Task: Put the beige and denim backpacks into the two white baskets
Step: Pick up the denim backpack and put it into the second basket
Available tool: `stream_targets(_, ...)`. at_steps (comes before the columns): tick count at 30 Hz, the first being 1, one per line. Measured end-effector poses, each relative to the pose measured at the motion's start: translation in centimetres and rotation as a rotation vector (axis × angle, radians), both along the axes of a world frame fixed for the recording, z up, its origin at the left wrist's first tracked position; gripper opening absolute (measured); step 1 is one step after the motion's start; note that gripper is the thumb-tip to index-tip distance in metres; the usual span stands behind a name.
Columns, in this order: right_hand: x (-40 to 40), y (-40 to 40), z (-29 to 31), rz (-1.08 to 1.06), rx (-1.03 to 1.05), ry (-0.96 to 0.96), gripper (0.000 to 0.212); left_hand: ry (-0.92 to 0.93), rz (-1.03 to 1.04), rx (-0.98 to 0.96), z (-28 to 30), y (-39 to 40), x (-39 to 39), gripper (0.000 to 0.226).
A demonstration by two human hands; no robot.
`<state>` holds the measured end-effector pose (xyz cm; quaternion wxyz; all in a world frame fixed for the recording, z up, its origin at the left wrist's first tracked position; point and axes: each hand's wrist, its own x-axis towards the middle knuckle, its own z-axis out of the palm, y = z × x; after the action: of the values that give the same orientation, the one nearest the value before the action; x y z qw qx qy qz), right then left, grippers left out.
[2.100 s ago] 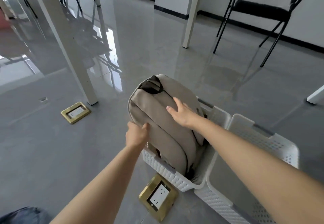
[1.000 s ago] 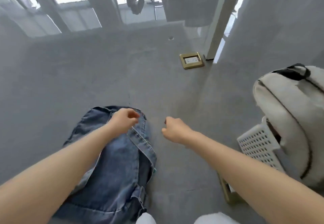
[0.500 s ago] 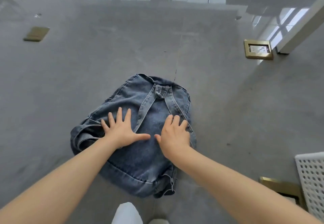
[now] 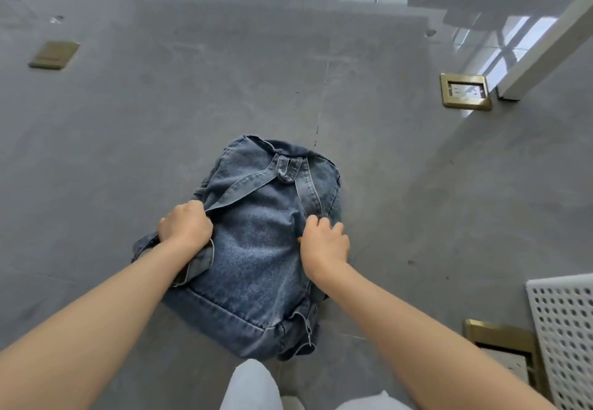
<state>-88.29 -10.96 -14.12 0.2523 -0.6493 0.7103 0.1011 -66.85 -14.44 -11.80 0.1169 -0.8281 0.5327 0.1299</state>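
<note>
Denim backpack [image 4: 263, 249] flat on floor, straps up

Half a second ago both hands lay flat and open on the denim backpack [image 4: 263, 242]. Now the left hand [image 4: 185, 230] has closed around a strap at its side, and the right hand [image 4: 324, 242] has curled its fingers into the fabric.

Both hands grip denim backpack [image 4: 256, 249]

blue denim backpack [image 4: 263, 249], perforated white basket [image 4: 564, 329]
</note>
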Motion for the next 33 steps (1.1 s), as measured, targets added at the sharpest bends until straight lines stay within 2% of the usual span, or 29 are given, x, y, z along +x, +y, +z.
stream_targets(2,-0.9,0.1,0.5,0.053,-0.022,-0.079,0.022,0.073,0.073,-0.034,1.0,-0.2,-0.3,0.028)
stream_targets(4,-2.0,-0.1,0.8,-0.019,-0.010,-0.204,0.005,0.167,0.156,-0.040,1.9,-0.6,-0.2,0.032)
stream_targets(8,-4.1,0.2,2.1,-0.324,0.024,-0.415,0.022,0.373,0.141,-0.103,4.1,-1.4,-1.1,0.023)
stream_targets(10,-5.2,0.8,2.7,-0.469,0.032,-0.520,0.028,0.502,0.134,-0.133,5.4,-1.6,-1.9,0.039)
stream_targets(13,-7.0,0.4,4.4,-0.818,0.048,-0.778,0.031,0.683,0.132,-0.203,7.2,-2.2,-3.5,0.059)
stream_targets(15,-8.5,-0.3,6.2,-1.046,0.012,-0.874,0.028,0.759,0.109,-0.200,8.8,-2.8,-5.5,0.045)
stream_targets(17,-9.8,-1.0,8.2,-1.223,-0.005,-0.978,0.022,0.845,0.089,-0.199,10.7,-3.1,-7.8,0.021)
stream_targets(19,-11.7,-1.5,10.6,-1.346,-0.030,-1.075,0.013,0.920,0.061,-0.194,12.5,-3.2,-10.3,0.012)
stream_targets(21,-14.4,-1.8,13.4,-1.372,-0.104,-1.124,0.017,1.013,0.035,-0.190,14.6,-3.0,-13.2,0.012)
stream_targets(25,-19.8,-1.2,20.0,-1.365,-0.310,-1.169,0.005,1.136,-0.023,-0.198,19.4,-2.8,-19.2,0.021)
stream_targets(29,-24.7,1.8,26.1,-1.384,-0.484,-1.226,0.022,1.188,-0.169,-0.126,23.9,-2.5,-24.8,0.023)
stream_targets(33,-28.2,6.1,30.2,-1.434,-0.623,-1.276,0.029,1.218,-0.280,-0.066,26.7,-1.2,-29.6,0.023)
